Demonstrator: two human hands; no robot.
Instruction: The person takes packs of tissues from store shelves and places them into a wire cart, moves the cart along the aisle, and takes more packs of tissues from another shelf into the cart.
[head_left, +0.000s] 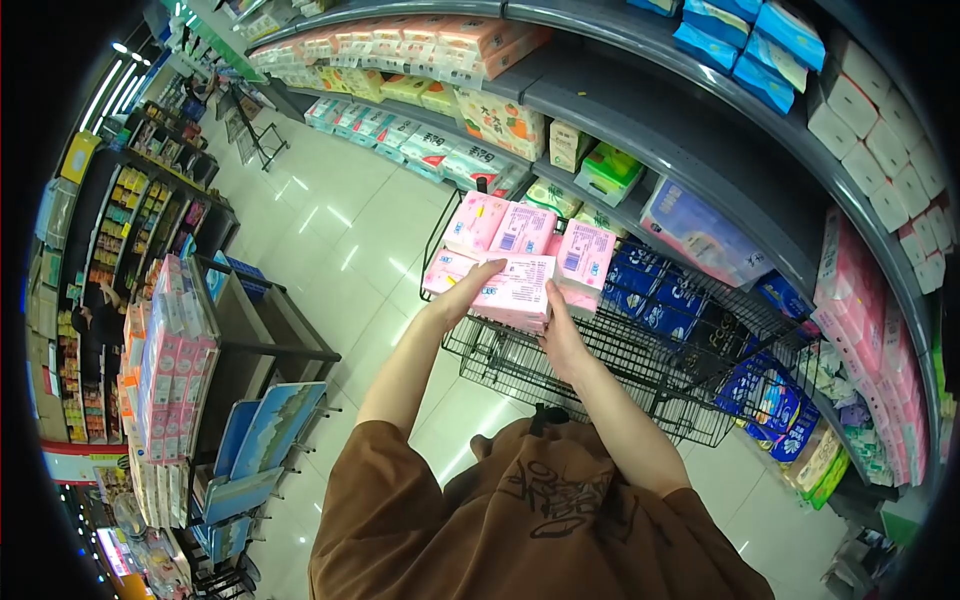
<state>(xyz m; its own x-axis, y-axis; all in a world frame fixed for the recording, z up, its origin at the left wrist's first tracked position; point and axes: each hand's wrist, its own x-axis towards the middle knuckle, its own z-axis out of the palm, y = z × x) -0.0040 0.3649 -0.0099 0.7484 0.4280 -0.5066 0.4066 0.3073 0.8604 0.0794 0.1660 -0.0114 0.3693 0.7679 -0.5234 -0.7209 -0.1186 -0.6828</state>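
Observation:
Both my hands hold a pink tissue pack between them, over the end of a black wire cart. My left hand grips its left side, thumb laid on top. Along the right side, my right hand is closed on it, fingers partly hidden beneath. More pink tissue packs lie in the black wire cart just beyond; one tissue pack with a barcode is close to my right hand.
Shelves of tissue packs curve along the far and right sides. Blue packages lie by the cart. A display rack with pink packs stands left on the tiled floor. Another cart is farther up the aisle.

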